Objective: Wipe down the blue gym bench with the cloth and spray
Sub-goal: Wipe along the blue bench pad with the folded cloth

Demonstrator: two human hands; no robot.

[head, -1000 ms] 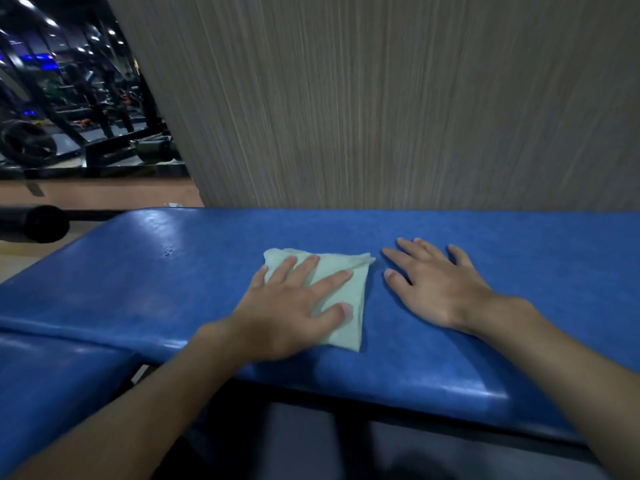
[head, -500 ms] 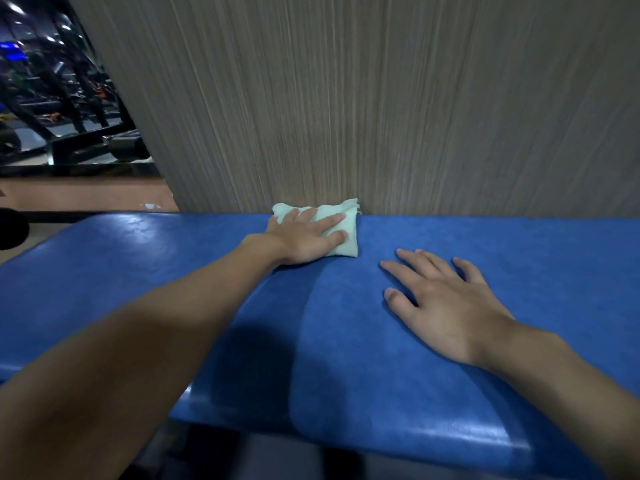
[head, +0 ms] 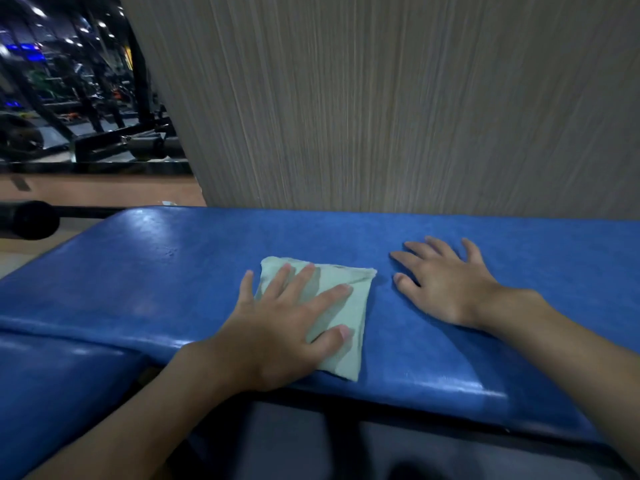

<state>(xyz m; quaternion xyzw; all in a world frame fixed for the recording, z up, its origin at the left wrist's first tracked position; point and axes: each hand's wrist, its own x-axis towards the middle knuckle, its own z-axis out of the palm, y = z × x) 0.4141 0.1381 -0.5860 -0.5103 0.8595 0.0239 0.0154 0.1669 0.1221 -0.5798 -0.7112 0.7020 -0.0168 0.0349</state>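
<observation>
Left hand (head: 280, 327) is pressing flat, fingers spread, on the folded cloth (head: 356, 306), now sitting near the 6 o'clock edge of the blue bench (head: 173, 271) after coming back from the 12 o'clock edge by the wall (head: 381, 116) (one pull stroke done). Right hand (head: 446, 289) is lying flat and empty on the bench at the cloth's 3 o'clock; that side is likely still needing a pass.

Before me rises a grey wall panel (head: 381, 98) with fine vertical grain. Past its left edge I see a dim hall: black machine frames (head: 104, 133) under small ceiling lights (head: 38, 12), a tan floor (head: 104, 192), a black padded roller (head: 27, 220) nearer
</observation>
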